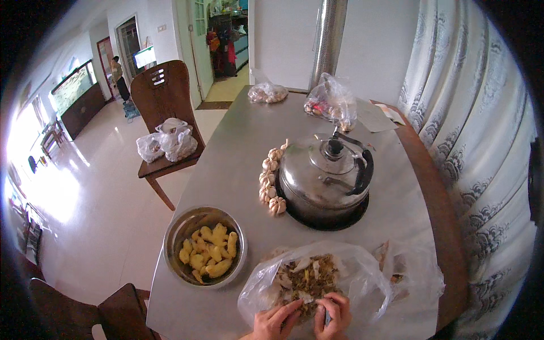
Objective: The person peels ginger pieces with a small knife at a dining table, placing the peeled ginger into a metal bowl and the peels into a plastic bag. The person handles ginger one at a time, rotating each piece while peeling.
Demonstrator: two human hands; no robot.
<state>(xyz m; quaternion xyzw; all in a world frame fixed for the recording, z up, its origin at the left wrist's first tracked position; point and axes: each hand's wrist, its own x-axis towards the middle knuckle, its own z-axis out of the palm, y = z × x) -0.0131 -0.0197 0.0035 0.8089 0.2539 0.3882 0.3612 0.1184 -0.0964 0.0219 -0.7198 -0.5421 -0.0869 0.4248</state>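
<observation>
My left hand (277, 319) and my right hand (334, 315) are close together over an opened clear plastic bag (365, 272). Dry brown peelings (312, 272) and pale papery skins fill the bag's middle. In my right hand's curled fingers is a small dark grey object (327, 317), mostly hidden; it may be a knife handle. The bent fingers of my left hand reach a pale scrap in the peelings; whether they pinch it is unclear. Left of the bag, a steel bowl (243, 255) holds several peeled yellow ginger pieces (212, 250).
A metal kettle (306, 170) stands on a dark round base, with garlic bulbs (267, 178) lined along its left. Filled plastic bags (267, 92) (331, 102) sit at the table's far end. White bags (170, 140) rest on a wooden chair (161, 93). Curtains (467, 148) hang at right.
</observation>
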